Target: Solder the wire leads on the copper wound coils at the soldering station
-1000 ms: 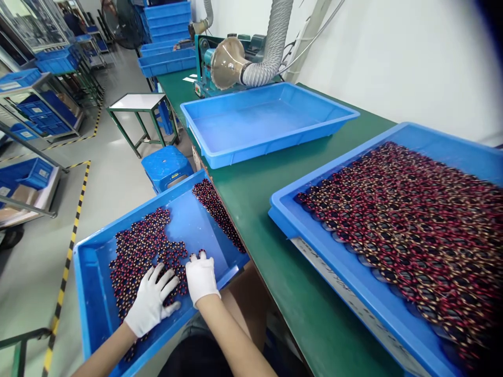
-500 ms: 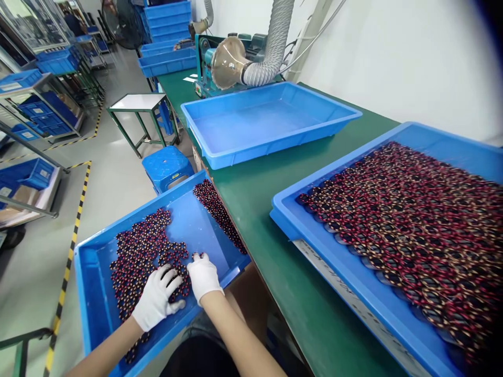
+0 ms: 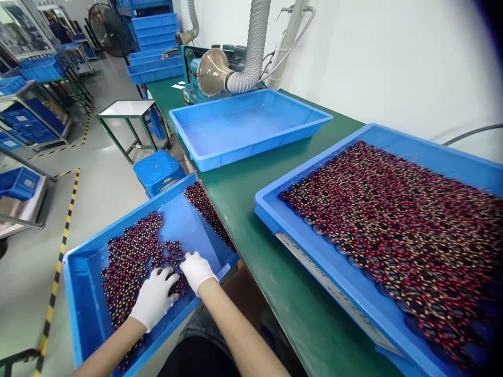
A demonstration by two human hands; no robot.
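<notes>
The round pieces (image 3: 133, 256) look light, stiff, slick — best pinched by their edges — though whether the left hand (image 3: 154, 299) or right hand (image 3: 196, 271) grips any, I cannot tell.

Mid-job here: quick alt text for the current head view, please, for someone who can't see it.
The white-gloved left hand and right hand are among small dark red-and-gold parts in a blue work tray. Beside it, a green bench holds a near tray covered with similar parts, a far tray and a machine with a hose.
</notes>
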